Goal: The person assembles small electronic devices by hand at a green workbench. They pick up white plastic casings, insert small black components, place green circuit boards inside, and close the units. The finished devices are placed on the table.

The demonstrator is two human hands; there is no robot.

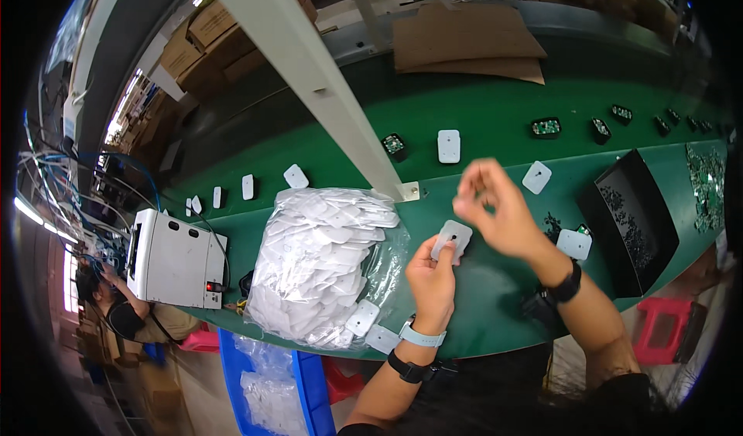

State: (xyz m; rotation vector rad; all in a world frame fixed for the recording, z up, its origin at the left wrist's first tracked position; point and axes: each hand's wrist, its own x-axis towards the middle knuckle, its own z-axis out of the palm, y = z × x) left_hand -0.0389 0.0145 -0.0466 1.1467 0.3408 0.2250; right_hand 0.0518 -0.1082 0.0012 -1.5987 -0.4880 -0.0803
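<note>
My left hand (430, 283) grips a white plastic cover (455, 237) with rounded corners and a small dark spot near its middle, thumb on its face. Just above and to the right, my right hand (499, 213) is lifted off the table, fingers curled in toward the thumb; whatever may be between them cannot be made out. Left of my hands lies a clear bag (321, 258) heaped with white plastic covers. Two loose pieces, a white cover (362, 318) and a greyer cover (381, 338), rest by the bag near my left wrist. Another white cover (574, 244) sits beyond my right wrist.
A black tray (658, 242) with small dark parts stands at the right, near green circuit boards (706, 188). Black housings (546, 128) and white covers (449, 147) dot the green belt behind. A post (325, 80), a white machine (176, 258) and a blue bin (309, 393) flank the table.
</note>
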